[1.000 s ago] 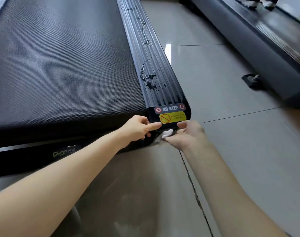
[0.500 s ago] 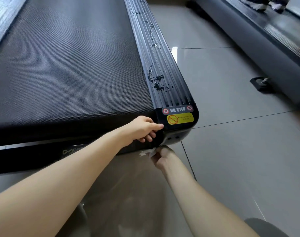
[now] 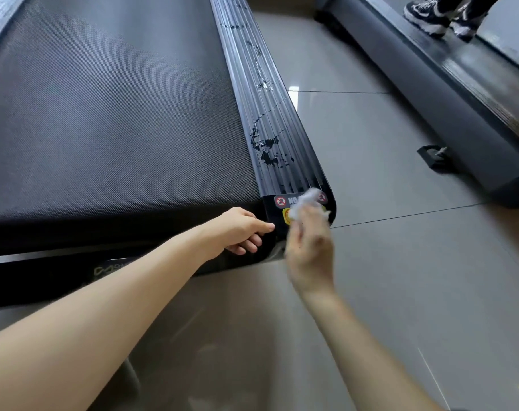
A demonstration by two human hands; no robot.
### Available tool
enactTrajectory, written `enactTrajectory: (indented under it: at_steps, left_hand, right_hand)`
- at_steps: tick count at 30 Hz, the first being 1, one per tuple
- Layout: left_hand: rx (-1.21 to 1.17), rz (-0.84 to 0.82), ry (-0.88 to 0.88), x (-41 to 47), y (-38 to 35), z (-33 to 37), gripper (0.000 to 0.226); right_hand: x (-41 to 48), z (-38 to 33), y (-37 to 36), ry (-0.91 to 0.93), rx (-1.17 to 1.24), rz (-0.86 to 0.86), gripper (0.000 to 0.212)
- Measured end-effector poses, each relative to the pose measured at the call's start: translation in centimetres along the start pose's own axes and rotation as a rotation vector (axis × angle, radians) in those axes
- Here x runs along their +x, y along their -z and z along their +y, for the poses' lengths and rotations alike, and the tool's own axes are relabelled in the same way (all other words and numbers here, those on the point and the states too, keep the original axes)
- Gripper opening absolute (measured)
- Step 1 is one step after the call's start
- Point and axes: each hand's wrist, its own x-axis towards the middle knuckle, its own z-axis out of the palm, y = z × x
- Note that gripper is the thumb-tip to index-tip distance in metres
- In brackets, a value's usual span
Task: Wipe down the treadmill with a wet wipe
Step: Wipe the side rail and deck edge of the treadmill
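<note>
Treadmill [image 3: 110, 108] cleaning was at the end-cap stage: the machine lay low on the tiled floor [image 3: 400, 262], its dark belt running away ahead of both hands and its ribbed side rail [image 3: 267, 108] stretching off beyond the right hand. The right hand [image 3: 310, 250], blurred with motion, held a crumpled white wet wipe [image 3: 304, 204] bunched under its fingertips and pressed it onto the rounded rear corner cap [image 3: 331, 203], right over the red and yellow warning sticker [image 3: 282, 200], part of which showed just left of the wipe. How the fingers closed on the wipe I could not tell exactly through the blur, though they seemed curled round it. The left hand [image 3: 240, 229] rested just beside the right, fingers loosely curled against the dark rear edge of the deck, index tip touching the cap's inner side; it held nothing and seemed only to steady the person. Wet streaks and droplets lay on the rail well beyond the right hand, which suggested that stretch had been wetted but not dried or finished. The next move probably called for sweeping the wipe round the cap's curved outer side, then along the rail's grooves, with firm pressure and perhaps a fresh fold. Beyond the right hand's far side stood a second machine [image 3: 430, 93], with someone's trainers [image 3: 436, 16] on it.
</note>
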Motion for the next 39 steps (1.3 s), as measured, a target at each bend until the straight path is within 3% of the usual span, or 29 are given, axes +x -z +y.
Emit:
enactTrajectory:
  at_steps: [3, 7, 9, 13, 18, 24, 28, 31, 34, 39]
  left_hand:
    - [0.031, 0.067, 0.015, -0.3, 1.0, 0.1, 0.018]
    - [0.312, 0.207, -0.025, -1.4, 2.9, -1.4, 0.019]
    - [0.436, 0.265, -0.045, -1.6, 3.5, -1.8, 0.019]
    - [0.439, 0.259, -0.073, -1.6, 4.0, -1.7, 0.020]
    - [0.501, 0.223, -0.060, -1.7, 3.7, -1.8, 0.027]
    - [0.770, 0.199, -0.035, -2.0, 4.9, -3.4, 0.008]
    - [0.814, 0.229, -0.084, -2.4, 5.4, -4.1, 0.011]
    - [0.813, 0.216, -0.090, -2.5, 5.6, -4.1, 0.015]
    - [0.818, 0.212, -0.096, -2.6, 5.3, -4.0, 0.010]
    - [0.806, 0.180, -0.143, -2.5, 4.3, -3.6, 0.007]
  right_hand:
    - [-2.6, -2.4, -3.0, 0.259, -0.242, -0.259, 0.054]
    - [-2.2, -1.6, -2.2, 0.516, -0.402, -0.364, 0.054]
    - [-0.8, 0.1, -0.9, 0.478, -0.434, -0.312, 0.056]
    - [-1.0, 0.6, 0.2, 0.248, -0.413, -0.270, 0.071]
    - [-3.2, -0.6, -1.8, 0.461, -0.555, -0.320, 0.066]
    - [-5.6, -1.6, -4.4, 0.440, -0.806, -0.454, 0.064]
    - [-7.4, -2.3, -6.0, 0.329, -0.721, -0.517, 0.080]
    - [-9.4, -2.8, -6.5, 0.423, -0.576, -0.626, 0.087]
    - [-9.5, -1.5, -5.8, 0.544, -0.507, -0.584, 0.063]
    - [-7.5, -0.5, -4.3, 0.463, -0.477, -0.430, 0.057]
